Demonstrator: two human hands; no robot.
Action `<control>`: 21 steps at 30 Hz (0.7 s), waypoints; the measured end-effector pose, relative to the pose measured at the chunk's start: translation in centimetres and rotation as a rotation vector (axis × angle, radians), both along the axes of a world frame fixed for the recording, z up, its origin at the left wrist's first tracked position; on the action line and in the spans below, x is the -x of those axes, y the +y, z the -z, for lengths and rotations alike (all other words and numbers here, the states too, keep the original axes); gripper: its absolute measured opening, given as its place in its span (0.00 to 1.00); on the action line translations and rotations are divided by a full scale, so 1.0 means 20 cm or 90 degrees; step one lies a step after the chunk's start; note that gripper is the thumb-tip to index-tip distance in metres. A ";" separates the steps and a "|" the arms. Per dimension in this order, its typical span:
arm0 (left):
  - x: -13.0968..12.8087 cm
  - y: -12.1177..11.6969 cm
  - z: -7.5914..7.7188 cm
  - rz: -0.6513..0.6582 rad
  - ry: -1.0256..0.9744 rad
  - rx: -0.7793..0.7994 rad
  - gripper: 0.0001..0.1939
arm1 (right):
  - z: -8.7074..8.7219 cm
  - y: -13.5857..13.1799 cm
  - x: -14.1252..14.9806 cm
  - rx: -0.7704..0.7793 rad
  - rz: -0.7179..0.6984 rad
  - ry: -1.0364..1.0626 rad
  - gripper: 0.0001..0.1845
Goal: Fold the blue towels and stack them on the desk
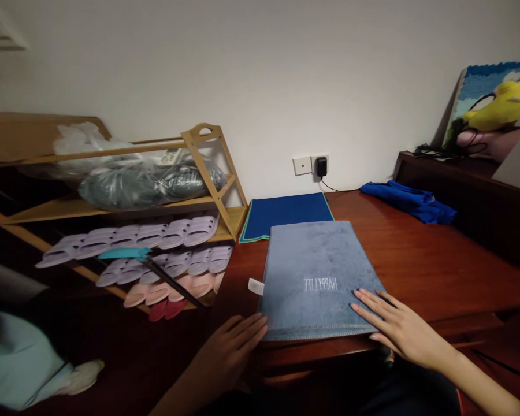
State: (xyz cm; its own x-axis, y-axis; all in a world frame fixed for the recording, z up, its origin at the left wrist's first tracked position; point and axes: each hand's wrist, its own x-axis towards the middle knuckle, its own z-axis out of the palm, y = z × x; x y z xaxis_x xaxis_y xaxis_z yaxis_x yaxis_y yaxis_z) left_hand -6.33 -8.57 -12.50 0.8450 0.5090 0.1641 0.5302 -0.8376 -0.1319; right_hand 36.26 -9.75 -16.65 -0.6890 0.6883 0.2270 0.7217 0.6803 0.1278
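Note:
A folded grey-blue towel with white stitched lettering lies flat on the reddish-brown wooden table, its near edge close to the table's front. A small white label sticks out from its left side. My right hand rests open on the towel's near right corner, fingers spread over the fabric. At the near left corner, my left hand has its fingers stretched out, the tips touching the towel's edge; its thumb is hidden. Beyond the towel, and partly covered by it, lies a dark blue cloth with a green border.
A bright blue crumpled cloth lies at the table's back right. On the left stands a wooden rack with several slippers and plastic-wrapped bundles. A black plug sits in the wall socket. A person's trouser leg shows lower left.

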 end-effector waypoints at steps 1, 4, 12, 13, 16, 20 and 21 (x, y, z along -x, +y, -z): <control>0.02 -0.02 0.00 -0.010 -0.012 0.009 0.30 | 0.00 -0.01 -0.02 -0.006 0.007 -0.002 0.33; 0.05 -0.05 -0.02 -0.054 -0.088 -0.003 0.28 | 0.00 -0.06 -0.09 -0.016 0.024 -0.002 0.37; -0.13 0.05 0.04 -0.018 -0.109 -0.010 0.27 | 0.03 -0.12 -0.04 -0.078 0.050 0.055 0.34; -0.13 0.06 0.05 -0.016 -0.088 0.009 0.28 | 0.05 -0.12 -0.04 -0.080 0.052 0.051 0.33; -0.13 0.05 0.07 -0.043 -0.045 0.060 0.31 | 0.11 -0.12 -0.04 -0.090 0.065 0.046 0.33; -0.10 -0.01 0.06 -0.081 -0.023 0.089 0.35 | 0.15 -0.14 -0.07 -0.080 0.062 0.072 0.35; -0.09 -0.03 0.06 -0.086 -0.030 0.094 0.35 | 0.15 -0.15 -0.09 -0.069 0.061 0.079 0.35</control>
State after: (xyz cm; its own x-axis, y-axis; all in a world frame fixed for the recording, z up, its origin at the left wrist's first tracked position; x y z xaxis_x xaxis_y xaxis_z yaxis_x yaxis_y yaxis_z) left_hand -4.44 -9.08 -13.61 0.7602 0.6392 0.1165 0.6422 -0.7664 0.0140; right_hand 37.96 -12.67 -19.72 -0.5839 0.7158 0.3830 0.7970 0.5953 0.1024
